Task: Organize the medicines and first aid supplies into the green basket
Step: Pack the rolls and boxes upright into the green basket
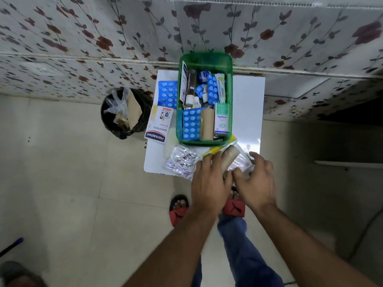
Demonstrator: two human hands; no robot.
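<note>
White table, left hand on bandage roll, right hand spread beside

can't really see what the left hand and right hand are doing, they cover the near end of the tan roll and most of the clear packet under it, so whether either has a grip is anyone's guess. the yellow pack is half tucked under the green basket. print on the silver blister strips is too blurry to read. inside the basket the small stuff in the middle is a jumble, labels too tiny. one blue blister sheet is partly behind the basket wall
</note>
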